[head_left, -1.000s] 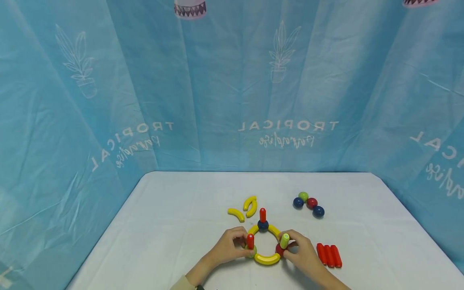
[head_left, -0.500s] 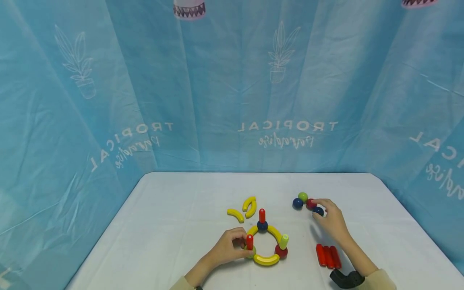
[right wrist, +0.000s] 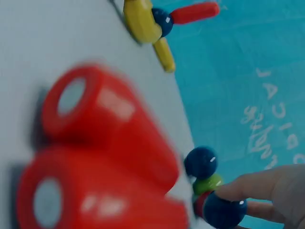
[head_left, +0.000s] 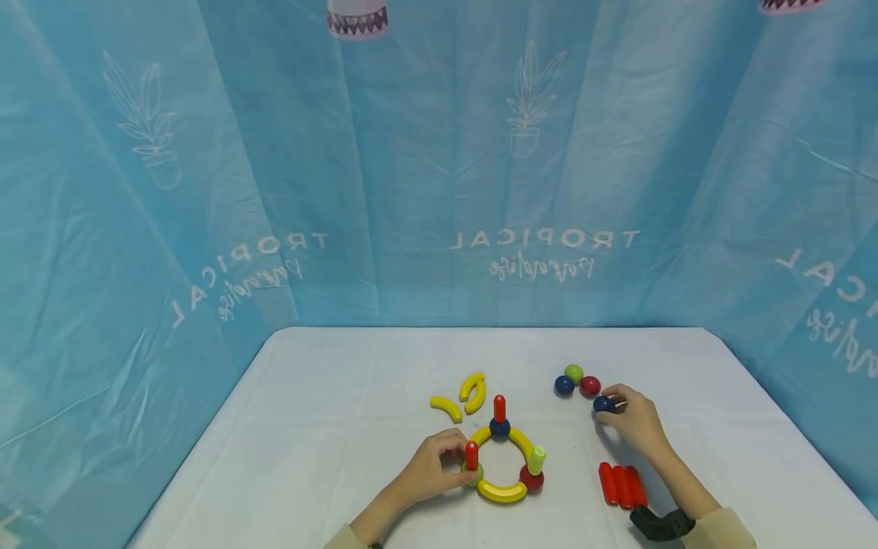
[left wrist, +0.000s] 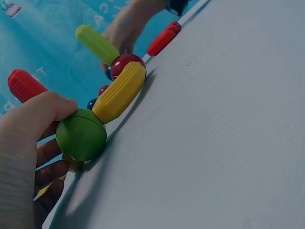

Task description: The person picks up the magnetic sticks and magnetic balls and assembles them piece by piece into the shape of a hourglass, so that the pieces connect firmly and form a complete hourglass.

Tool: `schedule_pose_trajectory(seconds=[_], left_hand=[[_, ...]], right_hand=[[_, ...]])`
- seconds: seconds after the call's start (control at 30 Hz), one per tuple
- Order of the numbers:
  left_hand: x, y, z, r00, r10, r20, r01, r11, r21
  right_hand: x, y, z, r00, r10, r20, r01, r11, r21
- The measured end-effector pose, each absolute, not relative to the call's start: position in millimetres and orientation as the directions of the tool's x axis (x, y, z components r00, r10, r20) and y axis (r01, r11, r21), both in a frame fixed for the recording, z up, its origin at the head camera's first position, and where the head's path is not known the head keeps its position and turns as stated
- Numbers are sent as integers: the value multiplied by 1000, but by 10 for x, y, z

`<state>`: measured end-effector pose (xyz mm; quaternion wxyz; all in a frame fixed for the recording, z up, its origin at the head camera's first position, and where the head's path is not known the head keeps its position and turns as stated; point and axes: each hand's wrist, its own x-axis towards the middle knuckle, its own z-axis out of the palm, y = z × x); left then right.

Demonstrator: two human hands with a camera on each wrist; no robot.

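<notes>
My left hand [head_left: 430,467] grips the green ball [left wrist: 82,135] at the left corner of a ring, its thumb on the ball near the upright red rod [head_left: 472,456]. Curved yellow pieces [head_left: 503,492] join this ball to a dark red ball [head_left: 531,479], which bears a light green rod [head_left: 537,460], and to a dark blue ball [head_left: 500,428] bearing another red rod [head_left: 499,409]. To the right, my right hand [head_left: 639,424] pinches a loose dark blue ball [right wrist: 224,210] between thumb and fingers, just in front of the loose red ball [head_left: 590,386].
A loose green ball [head_left: 574,373] and another blue ball [head_left: 565,386] touch beyond my right hand. Several red rods [head_left: 623,486] lie side by side near my right forearm. Three curved yellow pieces [head_left: 446,408] lie behind the ring. A blue printed curtain [head_left: 439,191] surrounds the white table [head_left: 343,381].
My right hand has left the ring's red ball, reached out right to the loose balls and taken hold of a blue one. My left hand stays on the green ball.
</notes>
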<state>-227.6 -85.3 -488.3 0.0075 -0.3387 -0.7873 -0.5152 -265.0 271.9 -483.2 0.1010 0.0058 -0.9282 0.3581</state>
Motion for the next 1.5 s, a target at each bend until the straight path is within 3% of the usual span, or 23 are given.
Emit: schedule_pose_trajectory(seconds=[0.2,0.43,0.73,1.0,1.3,1.5], left_hand=[[-2328,-871,-4975,-780,534,328,518,255,816],[-2461,-887,-5217,-794,517,320,503,262,824],[-2456,-876,-5179,-798,518,307,496,276,823],[-2449,-892,-5170,-793,516,324,506,262,822],[-2469,-894,-5191,-780,519,350,534,258,805],[-2456,-891,-5181,-778,506,373,546,249,800]], right_hand=[[-2485,2469,-4567,-954,57,294,-188,648,-738],[-2203,2062,-4396,-942,-99,322,-330,467,-820],[-2038,1853,-4439,-945,-251,210,-297,387,-873],[-2035,1795,-4489,-957,-217,191,-264,391,-882],[-2063,1758,-4797,-970,-204,133,-206,401,-892],[-2050,1700,-4906,-969,-179,172,-229,375,-898]])
